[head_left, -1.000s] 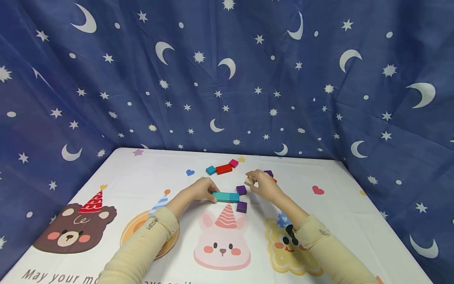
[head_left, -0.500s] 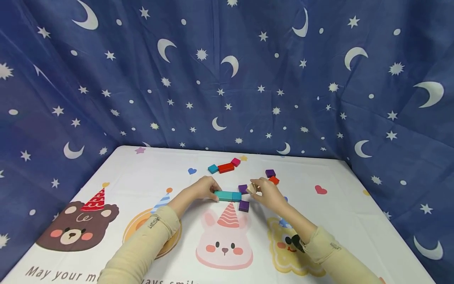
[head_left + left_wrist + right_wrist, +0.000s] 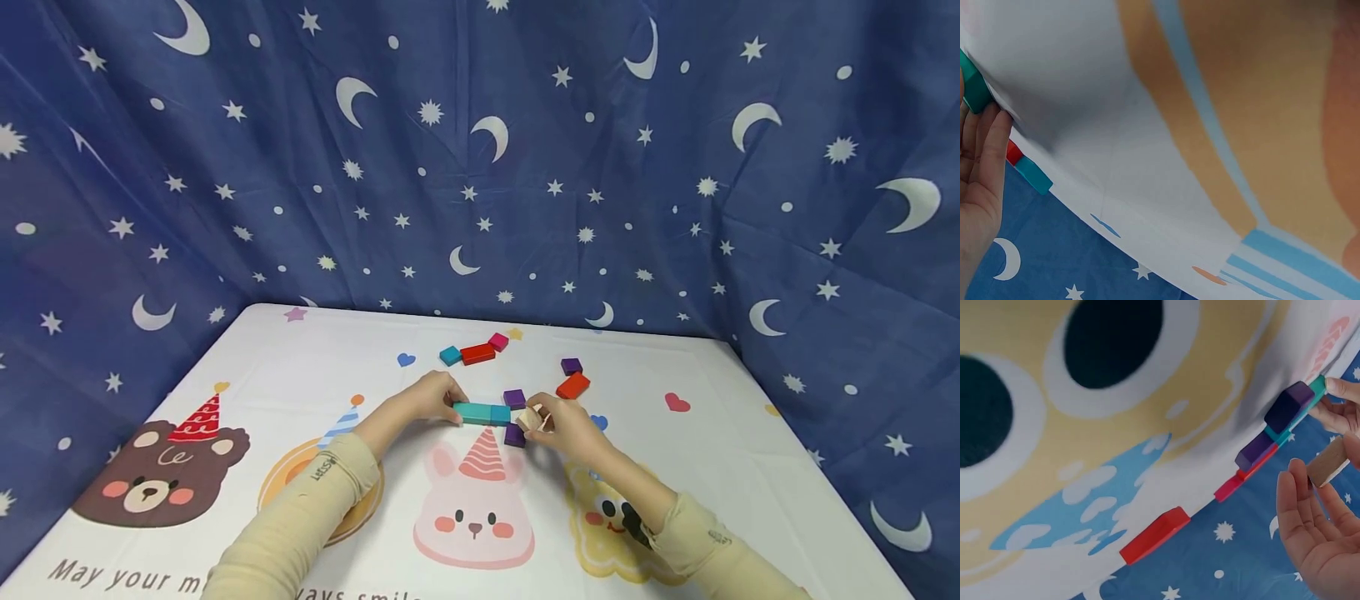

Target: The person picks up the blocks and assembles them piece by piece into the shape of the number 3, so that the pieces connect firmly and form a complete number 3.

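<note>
Right hand (image 3: 564, 427) has brought the wood block (image 3: 529, 419) nearer the person: a second ago it was out past the rear purple block (image 3: 514, 398), now it's at the right end of the teal-blue row. Left hand (image 3: 431, 397) hasn't moved off the row.

Near to far:
- Cream sleeves over the printed white tablecloth (image 3: 337, 342); left one (image 3: 296, 521) crosses an orange print and some text, right one (image 3: 712, 546) a yellow print. Pink rabbit print (image 3: 474, 525) between them.
- Front purple block (image 3: 514, 436), partly hidden behind the wood block and right fingers.
- Wood block pinched between right thumb and fingers, just beside the blue block (image 3: 500, 415). Can't tell if they touch. Purple blocks crowd it front and rear.
- Teal block (image 3: 472, 413) end-on to the blue; left thumb and fingers grip its left end.
- Beyond right hand: red block (image 3: 573, 385), far purple block (image 3: 572, 367) just behind it.
- Farther, left of those: small blue block (image 3: 450, 356), long red block (image 3: 477, 354), pink block (image 3: 498, 341), roughly chained.
- Back: star-and-moon curtain (image 3: 390, 150).
</note>
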A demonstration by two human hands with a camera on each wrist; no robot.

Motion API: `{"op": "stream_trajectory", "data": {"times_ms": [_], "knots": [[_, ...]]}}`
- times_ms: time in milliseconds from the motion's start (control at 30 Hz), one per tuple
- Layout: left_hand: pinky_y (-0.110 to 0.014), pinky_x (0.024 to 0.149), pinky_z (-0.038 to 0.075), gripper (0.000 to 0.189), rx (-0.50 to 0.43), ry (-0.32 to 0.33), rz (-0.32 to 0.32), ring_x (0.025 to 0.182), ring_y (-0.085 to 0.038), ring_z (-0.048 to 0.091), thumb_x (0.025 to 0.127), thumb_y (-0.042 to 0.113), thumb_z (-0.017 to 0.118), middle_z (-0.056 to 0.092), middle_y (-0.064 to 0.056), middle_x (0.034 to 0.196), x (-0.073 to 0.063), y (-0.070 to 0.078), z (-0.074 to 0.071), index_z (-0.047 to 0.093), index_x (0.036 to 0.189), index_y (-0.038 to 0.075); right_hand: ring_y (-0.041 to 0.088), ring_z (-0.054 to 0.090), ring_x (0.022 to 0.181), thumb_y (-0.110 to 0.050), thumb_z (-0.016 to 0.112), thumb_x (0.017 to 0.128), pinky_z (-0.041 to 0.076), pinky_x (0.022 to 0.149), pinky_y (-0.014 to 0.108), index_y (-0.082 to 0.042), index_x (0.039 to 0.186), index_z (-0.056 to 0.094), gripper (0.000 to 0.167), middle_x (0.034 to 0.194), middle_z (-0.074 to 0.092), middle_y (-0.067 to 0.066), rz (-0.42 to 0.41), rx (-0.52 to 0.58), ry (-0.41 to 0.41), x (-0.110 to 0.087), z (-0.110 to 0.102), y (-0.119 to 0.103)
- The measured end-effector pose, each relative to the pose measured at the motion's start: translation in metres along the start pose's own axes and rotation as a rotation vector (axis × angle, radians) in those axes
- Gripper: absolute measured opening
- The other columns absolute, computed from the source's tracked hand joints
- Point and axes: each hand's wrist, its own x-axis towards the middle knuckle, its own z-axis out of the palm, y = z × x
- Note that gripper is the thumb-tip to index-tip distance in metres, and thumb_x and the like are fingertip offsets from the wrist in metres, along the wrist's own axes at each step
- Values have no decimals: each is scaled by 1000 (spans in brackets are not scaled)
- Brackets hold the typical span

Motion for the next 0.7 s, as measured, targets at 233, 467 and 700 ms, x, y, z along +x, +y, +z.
{"op": "stream_trajectory", "data": {"times_ms": [233,467,700], "knots": [[-22,74,52,27,8,1,20,73,-8,58,74,10,79,74,-7,89,-1,1,0,74,100,3,12,52,69,-7,77,74,44,61,20,-1,107,62,37,77,62,3,39,1,11,-8,6,-3],[-23,74,52,28,4,4,14,72,-8,58,73,9,79,74,-7,89,-4,-2,-1,73,99,2,14,58,79,-1,77,72,54,74,29,-1,102,62,33,88,65,5,9,-11,-28,-17,19,-11],[-20,70,50,26,36,4,61,69,-8,55,74,9,79,73,-8,87,-3,0,-1,74,98,1,13,54,77,-5,79,72,52,70,26,-2,96,63,29,87,63,3,52,-52,-73,-24,27,-14]]}}
